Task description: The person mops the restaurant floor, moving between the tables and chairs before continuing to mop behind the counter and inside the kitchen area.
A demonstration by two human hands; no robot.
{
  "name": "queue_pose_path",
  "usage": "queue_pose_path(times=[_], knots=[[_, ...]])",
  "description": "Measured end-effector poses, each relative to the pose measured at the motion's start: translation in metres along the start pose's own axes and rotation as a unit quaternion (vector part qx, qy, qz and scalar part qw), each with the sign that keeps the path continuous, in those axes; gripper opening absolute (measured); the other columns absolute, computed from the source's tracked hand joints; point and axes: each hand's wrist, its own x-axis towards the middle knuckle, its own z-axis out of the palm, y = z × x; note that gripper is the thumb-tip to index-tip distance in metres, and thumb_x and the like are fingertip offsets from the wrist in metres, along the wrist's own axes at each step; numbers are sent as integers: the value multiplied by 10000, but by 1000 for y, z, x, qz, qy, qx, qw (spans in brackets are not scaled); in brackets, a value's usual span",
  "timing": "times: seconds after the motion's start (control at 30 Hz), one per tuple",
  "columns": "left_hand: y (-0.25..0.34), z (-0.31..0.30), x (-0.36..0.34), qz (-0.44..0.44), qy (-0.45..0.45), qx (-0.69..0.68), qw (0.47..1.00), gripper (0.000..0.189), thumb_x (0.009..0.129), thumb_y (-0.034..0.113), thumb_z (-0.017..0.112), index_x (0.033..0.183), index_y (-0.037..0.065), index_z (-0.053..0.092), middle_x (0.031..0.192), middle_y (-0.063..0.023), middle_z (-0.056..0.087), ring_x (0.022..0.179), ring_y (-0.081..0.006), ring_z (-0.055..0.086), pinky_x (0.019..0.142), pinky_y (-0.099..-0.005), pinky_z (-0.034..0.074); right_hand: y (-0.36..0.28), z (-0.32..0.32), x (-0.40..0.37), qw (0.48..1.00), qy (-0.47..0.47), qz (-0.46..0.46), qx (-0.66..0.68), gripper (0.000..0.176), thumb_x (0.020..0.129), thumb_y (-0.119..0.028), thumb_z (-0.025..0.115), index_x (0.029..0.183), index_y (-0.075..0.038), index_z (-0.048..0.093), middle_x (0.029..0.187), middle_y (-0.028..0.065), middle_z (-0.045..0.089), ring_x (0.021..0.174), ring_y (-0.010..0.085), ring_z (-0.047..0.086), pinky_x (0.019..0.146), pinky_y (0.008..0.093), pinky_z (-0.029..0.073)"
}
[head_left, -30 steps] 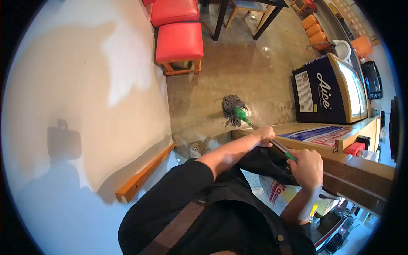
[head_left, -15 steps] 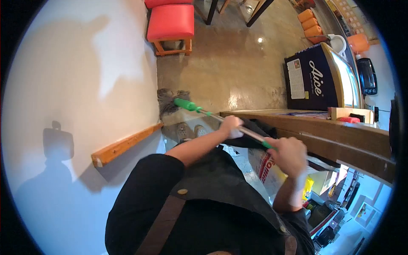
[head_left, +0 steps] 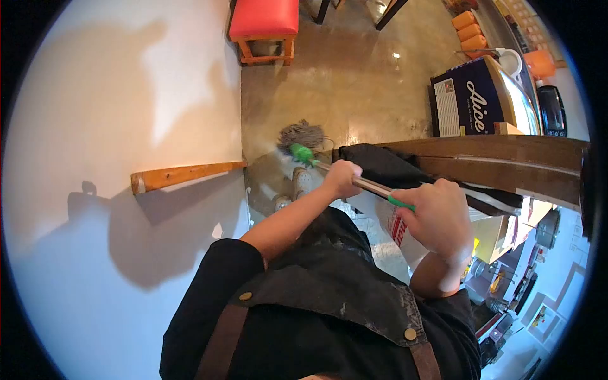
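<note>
I hold a mop with both hands across the front of my body. My left hand [head_left: 342, 178] is wrapped round the metal part of the mop's handle [head_left: 372, 186], nearer the mop head. Higher up, my right hand [head_left: 437, 218] grips the handle's green end. The grey string mop head [head_left: 301, 135] lies on the wet-looking floor, just beyond my shoes. A green plastic socket [head_left: 302, 154] joins it to the handle and looks slightly blurred.
A white wall with a wooden rail [head_left: 190, 175] runs along my left. Farther ahead stands a red-cushioned stool [head_left: 264, 22]. To the right are a wooden counter edge [head_left: 500, 161] with black cloth [head_left: 380, 166] hanging by it, and an Aice freezer [head_left: 472, 98].
The mop head has moved right, away from the wall, and sits near the counter's end. Both hands still hold the handle. My view has shifted, and one shoe has come forward.
</note>
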Motion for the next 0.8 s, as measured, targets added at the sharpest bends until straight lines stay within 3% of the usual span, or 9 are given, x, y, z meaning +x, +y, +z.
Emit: queue_pose_path(times=[0.13,0.23,0.3,0.37,0.43,0.47,0.63,0.77,0.8], knots=[[-20,-6,-54,-21,41,41,998,218,453,208,657,494,70,493,553,-155,525,596,-350,544,536,-426,433,-16,29,0,996,-53,12,67,180,694,-216,637,869,-203,675,652,97,607,659,281,604,600,389,470],[-30,14,-83,-61,12,59,996,227,452,218,666,508,77,497,563,-154,529,591,-350,541,536,-420,429,-20,62,-26,997,-29,26,74,217,684,-221,651,898,-189,674,677,121,611,666,303,588,617,379,462],[-28,55,-84,-16,-47,89,995,215,466,232,661,548,81,533,599,-151,551,623,-347,551,569,-421,442,-18,71,-53,993,-41,74,76,230,680,-214,667,908,-186,674,681,128,613,671,300,596,640,377,469],[6,84,-71,5,-84,51,995,215,485,245,646,604,80,576,644,-145,574,656,-347,556,595,-433,448,-14,63,-82,977,-84,195,33,257,669,-203,678,926,-194,671,690,135,615,675,298,600,643,376,469],[40,109,-62,97,25,-11,995,173,481,200,619,532,72,514,546,-154,521,561,-367,526,505,-440,408,-12,52,-110,974,-61,219,7,248,709,-216,634,955,-230,658,661,131,604,680,297,605,623,387,475],[53,116,-57,100,20,-16,995,173,481,200,619,532,72,514,546,-154,521,561,-367,526,505,-440,408,-12,50,-119,969,-64,237,-3,237,716,-212,620,949,-221,660,656,139,601,678,298,605,621,383,474],[60,121,-48,105,-60,-103,987,160,501,188,608,548,65,519,569,-140,533,561,-354,530,522,-440,421,-24,47,-120,969,-64,232,-57,203,718,-203,608,914,-200,663,652,142,601,663,310,602,613,390,471],[32,98,-86,210,-5,-59,976,198,486,209,627,521,80,480,529,-130,486,543,-352,516,484,-435,391,-23,47,-126,987,-60,140,51,214,716,-204,606,925,-195,652,618,141,594,622,314,597,606,406,474],[32,87,-97,157,-13,-41,987,215,481,214,632,513,87,461,520,-126,475,537,-352,510,478,-435,378,-26,48,-125,989,-67,117,66,220,695,-193,630,912,-186,664,636,144,603,616,306,600,609,388,478]])
